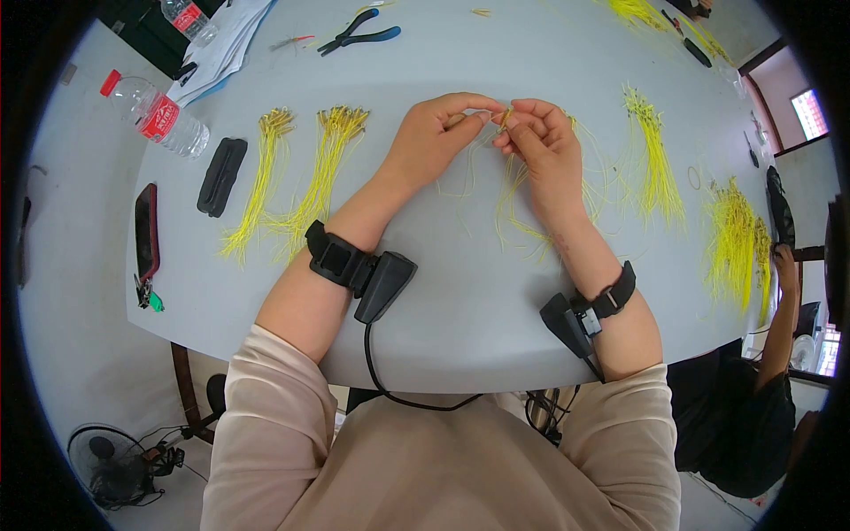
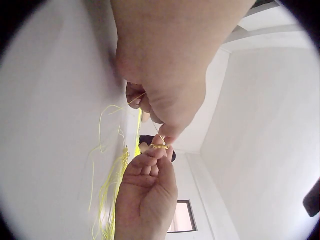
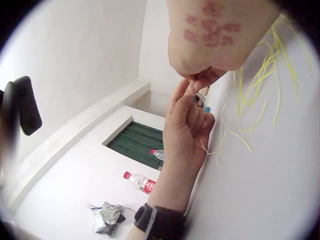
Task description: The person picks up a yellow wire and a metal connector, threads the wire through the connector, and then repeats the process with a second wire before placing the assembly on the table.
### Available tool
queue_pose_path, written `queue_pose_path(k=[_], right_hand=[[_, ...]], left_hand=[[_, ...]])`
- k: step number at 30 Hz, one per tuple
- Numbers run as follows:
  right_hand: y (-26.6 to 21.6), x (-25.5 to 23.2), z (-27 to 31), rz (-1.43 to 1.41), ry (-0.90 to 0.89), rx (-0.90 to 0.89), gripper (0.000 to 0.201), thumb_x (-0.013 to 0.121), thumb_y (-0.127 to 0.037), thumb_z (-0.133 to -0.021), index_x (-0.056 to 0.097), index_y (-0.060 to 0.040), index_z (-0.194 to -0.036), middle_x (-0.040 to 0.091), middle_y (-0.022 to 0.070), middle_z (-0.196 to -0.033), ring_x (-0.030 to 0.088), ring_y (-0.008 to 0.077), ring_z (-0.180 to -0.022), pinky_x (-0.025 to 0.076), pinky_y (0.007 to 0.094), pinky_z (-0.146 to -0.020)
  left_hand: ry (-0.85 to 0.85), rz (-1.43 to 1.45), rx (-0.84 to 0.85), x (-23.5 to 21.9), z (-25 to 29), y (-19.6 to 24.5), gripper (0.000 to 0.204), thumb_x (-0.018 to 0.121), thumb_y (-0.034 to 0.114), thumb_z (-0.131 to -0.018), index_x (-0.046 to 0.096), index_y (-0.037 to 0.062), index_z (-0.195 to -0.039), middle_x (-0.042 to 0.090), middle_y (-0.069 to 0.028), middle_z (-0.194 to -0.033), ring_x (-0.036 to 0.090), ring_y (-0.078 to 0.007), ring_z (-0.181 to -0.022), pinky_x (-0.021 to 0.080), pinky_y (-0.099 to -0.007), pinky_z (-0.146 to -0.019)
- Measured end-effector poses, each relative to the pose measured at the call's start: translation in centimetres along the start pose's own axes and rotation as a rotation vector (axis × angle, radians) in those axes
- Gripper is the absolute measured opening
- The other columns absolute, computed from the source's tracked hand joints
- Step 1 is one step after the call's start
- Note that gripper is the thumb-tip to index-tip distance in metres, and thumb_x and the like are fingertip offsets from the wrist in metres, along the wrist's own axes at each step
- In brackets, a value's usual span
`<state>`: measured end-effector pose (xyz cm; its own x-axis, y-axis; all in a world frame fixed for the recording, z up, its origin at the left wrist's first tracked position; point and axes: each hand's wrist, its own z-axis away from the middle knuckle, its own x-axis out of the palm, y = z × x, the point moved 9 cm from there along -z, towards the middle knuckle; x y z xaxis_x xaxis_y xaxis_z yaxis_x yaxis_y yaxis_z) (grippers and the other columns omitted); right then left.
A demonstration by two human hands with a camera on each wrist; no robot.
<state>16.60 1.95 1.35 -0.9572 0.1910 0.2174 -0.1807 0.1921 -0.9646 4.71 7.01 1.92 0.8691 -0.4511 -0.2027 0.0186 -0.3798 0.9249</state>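
Both hands meet over the table in the head view. My right hand pinches a small gold-coloured coiled piece between thumb and fingers. With thumb and forefinger, my left hand pinches a thin yellow line at that piece; the tips of both hands are close together. Another stretch of line passes through the left hand's curled fingers, and a loose end hangs below. Loose yellow lines lie beneath and beside the right hand.
Yellow line bundles with gold ends lie on the left; more bundles lie right. Pliers rest at the back. A water bottle, black case and phone stand or lie left. Another person's arm reaches in at right.
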Motion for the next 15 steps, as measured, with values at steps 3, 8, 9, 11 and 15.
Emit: queue_pose_path(k=[3, 8, 9, 11, 15], right_hand=[[0.05, -0.06, -0.02, 0.015, 0.007, 0.003, 0.019, 0.052, -0.006, -0.087, 0.047, 0.0023, -0.104, 0.062, 0.0095, -0.091, 0.059, 0.0117, -0.072, 0.047, 0.0227, -0.066], [0.18, -0.18, -0.05, 0.031, 0.009, 0.009, 0.018, 0.053, -0.005, -0.087, 0.048, 0.002, -0.103, 0.062, 0.009, -0.09, 0.058, 0.0114, -0.071, 0.046, 0.0227, -0.066], [0.2, -0.17, -0.04, 0.026, 0.01, 0.01, 0.018, 0.053, -0.005, -0.087, 0.048, 0.0017, -0.103, 0.062, 0.0088, -0.09, 0.058, 0.011, -0.07, 0.046, 0.0227, -0.065], [0.23, -0.14, -0.06, 0.017, 0.011, 0.012, 0.018, 0.053, -0.005, -0.086, 0.049, 0.0012, -0.103, 0.063, 0.0085, -0.089, 0.057, 0.0104, -0.069, 0.045, 0.0225, -0.064], [-0.01, 0.14, 0.04, 0.008, -0.001, 0.008, 0.018, 0.054, -0.006, -0.086, 0.049, -0.0001, -0.103, 0.063, 0.0071, -0.09, 0.053, 0.0082, -0.064, 0.043, 0.0211, -0.06]], left_hand=[[-0.059, -0.028, -0.084, 0.1, 0.15, -0.25, 0.021, 0.053, 0.011, -0.086, 0.064, 0.0056, -0.103, 0.065, -0.002, -0.096, 0.054, -0.0062, -0.084, 0.041, -0.02, -0.074], [-0.08, 0.024, -0.062, 0.29, 0.11, -0.28, 0.021, 0.053, 0.012, -0.086, 0.064, 0.0054, -0.103, 0.065, -0.0017, -0.096, 0.054, -0.0061, -0.085, 0.041, -0.0202, -0.075], [-0.077, 0.048, -0.064, 0.29, 0.09, -0.32, 0.021, 0.053, 0.013, -0.086, 0.064, 0.0054, -0.103, 0.065, -0.0017, -0.096, 0.054, -0.0062, -0.085, 0.041, -0.0204, -0.076], [-0.071, 0.095, -0.069, 0.29, 0.05, -0.37, 0.021, 0.053, 0.013, -0.086, 0.063, 0.0052, -0.103, 0.065, -0.0017, -0.096, 0.054, -0.0066, -0.087, 0.04, -0.0206, -0.077], [-0.034, 0.086, -0.08, -0.06, 0.05, -0.45, 0.02, 0.054, 0.014, -0.087, 0.064, 0.0049, -0.102, 0.064, -0.0013, -0.091, 0.053, -0.0077, -0.083, 0.04, -0.0223, -0.076]])
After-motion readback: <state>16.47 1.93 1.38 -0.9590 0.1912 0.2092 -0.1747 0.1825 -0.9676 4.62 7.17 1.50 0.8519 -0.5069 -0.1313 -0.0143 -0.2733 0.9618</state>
